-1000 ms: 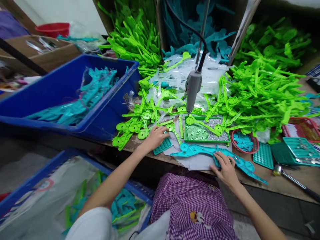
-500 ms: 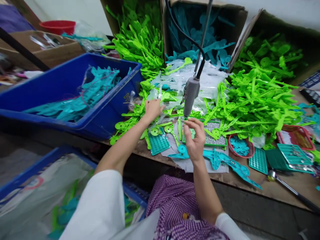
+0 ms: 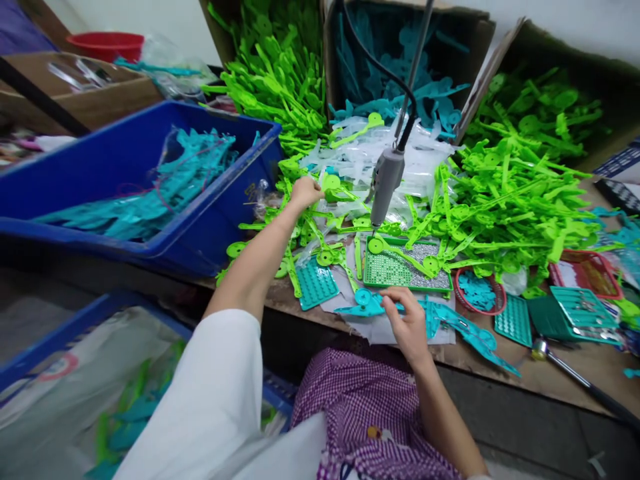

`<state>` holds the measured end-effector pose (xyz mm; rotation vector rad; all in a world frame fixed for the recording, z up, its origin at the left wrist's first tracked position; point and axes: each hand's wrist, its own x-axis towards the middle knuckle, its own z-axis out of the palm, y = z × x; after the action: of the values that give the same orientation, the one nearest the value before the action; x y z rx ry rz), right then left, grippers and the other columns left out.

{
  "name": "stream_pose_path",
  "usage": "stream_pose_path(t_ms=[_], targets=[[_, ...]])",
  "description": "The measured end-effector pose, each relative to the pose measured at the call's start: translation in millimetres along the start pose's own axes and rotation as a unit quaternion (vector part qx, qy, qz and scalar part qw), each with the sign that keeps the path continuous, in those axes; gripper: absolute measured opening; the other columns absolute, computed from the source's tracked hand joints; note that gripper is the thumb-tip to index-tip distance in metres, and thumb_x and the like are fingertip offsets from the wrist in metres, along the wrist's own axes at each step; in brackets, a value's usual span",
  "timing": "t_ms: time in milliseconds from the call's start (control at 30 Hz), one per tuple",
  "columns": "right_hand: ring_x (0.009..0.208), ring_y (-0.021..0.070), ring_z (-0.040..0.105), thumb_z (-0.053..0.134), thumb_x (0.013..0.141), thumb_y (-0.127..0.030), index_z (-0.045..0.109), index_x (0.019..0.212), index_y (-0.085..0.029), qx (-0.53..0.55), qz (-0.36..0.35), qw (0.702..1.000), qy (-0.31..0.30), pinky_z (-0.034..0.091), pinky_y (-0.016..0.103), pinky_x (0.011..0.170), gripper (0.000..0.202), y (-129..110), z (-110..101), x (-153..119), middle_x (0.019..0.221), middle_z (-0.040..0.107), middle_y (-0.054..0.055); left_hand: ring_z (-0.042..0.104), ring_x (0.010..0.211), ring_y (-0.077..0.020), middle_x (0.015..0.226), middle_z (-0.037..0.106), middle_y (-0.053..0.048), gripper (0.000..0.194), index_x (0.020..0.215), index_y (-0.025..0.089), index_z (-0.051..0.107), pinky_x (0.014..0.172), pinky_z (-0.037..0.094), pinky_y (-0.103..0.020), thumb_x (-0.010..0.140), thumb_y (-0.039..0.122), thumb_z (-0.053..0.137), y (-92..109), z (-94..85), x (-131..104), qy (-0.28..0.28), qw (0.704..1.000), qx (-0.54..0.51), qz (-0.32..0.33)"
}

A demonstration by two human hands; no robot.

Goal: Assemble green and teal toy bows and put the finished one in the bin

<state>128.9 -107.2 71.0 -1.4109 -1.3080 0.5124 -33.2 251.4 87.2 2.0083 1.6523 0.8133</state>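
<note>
My left hand (image 3: 306, 193) reaches into the pile at the back, its fingers closed at the edge of a lime-green plastic part (image 3: 332, 183). Low over the front of the table is my right hand (image 3: 409, 323), with thumb and fingertips together; whatever they pinch is too small to make out. Beneath it lies a long turquoise plastic part (image 3: 453, 315) on a pale sheet. A grey electric screwdriver (image 3: 387, 183) hangs tip down, touched by neither hand. Below its tip, another green part (image 3: 404, 255) lies across a green tray (image 3: 407, 288) of small metal pieces, apparently screws.
A blue bin (image 3: 165, 248) with bundled turquoise parts stands left. Green parts (image 3: 515, 200) heap up at right, and boxes of parts line the back. Near the right front are a red basket (image 3: 501, 303), teal trays (image 3: 514, 321) and a hammer (image 3: 570, 371).
My right hand has dropped from the screwdriver's tip toward me, over the turquoise part. My left hand has moved farther back into the green parts. The screwdriver has swung slightly right.
</note>
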Motion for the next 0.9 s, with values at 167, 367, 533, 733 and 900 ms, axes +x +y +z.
stream_pose_path(t_ms=[167,367,533,733,900], targets=[[0.080,0.0195,0.066,0.058,0.091,-0.040,0.071,0.088,-0.023,0.073,0.066,0.993,-0.065,0.053,0.035,0.077,0.021,-9.8,7.9,-20.2,0.083,0.071,0.005,0.064,0.086,-0.0180,0.097,0.069,-0.007,0.021,0.096,0.014,0.069,0.084,0.051,-0.032,0.080,0.027,0.065,-3.5,-22.3,-55.6,0.149,0.982,-0.007,0.115],[0.064,0.0166,0.067,0.060,0.082,-0.063,0.066,0.095,-0.021,0.228,0.238,0.938,-0.107,0.055,0.032,0.063,0.044,11.0,42.4,-9.3,0.082,0.071,0.004,0.068,0.083,-0.0176,0.087,0.069,-0.006,0.021,0.084,0.024,0.070,0.080,0.055,-0.031,0.093,0.031,0.052,-44.7,-1.8,-191.8,0.143,0.950,0.026,0.276],[0.062,0.0142,0.066,0.066,0.074,-0.068,0.060,0.103,-0.023,0.268,0.284,0.912,-0.128,0.055,0.029,0.058,0.054,14.7,54.5,-14.0,0.081,0.069,0.001,0.071,0.085,-0.0192,0.086,0.070,-0.008,0.023,0.090,0.025,0.072,0.083,0.058,-0.032,0.094,0.027,0.050,-63.7,12.4,-250.4,0.076,0.953,0.030,0.292],[0.049,0.0126,0.060,0.076,0.065,-0.061,0.059,0.095,-0.024,0.269,0.317,0.895,-0.160,0.051,0.027,0.048,0.050,18.6,55.8,-21.4,0.067,0.064,-0.003,0.071,0.089,-0.0177,0.095,0.071,-0.007,0.016,0.098,0.026,0.069,0.083,0.059,-0.030,0.094,0.026,0.053,-43.0,9.0,-304.5,0.087,0.953,0.002,0.291],[0.047,0.0102,0.055,0.077,0.067,-0.054,0.063,0.093,-0.021,0.242,0.331,0.908,-0.092,0.046,0.023,0.044,0.045,34.3,14.0,-29.1,0.064,0.063,-0.003,0.069,0.086,-0.0188,0.096,0.071,-0.006,0.017,0.104,0.022,0.065,0.083,0.058,-0.035,0.091,0.030,0.058,-29.2,9.0,-329.7,0.163,0.984,-0.043,0.063]])
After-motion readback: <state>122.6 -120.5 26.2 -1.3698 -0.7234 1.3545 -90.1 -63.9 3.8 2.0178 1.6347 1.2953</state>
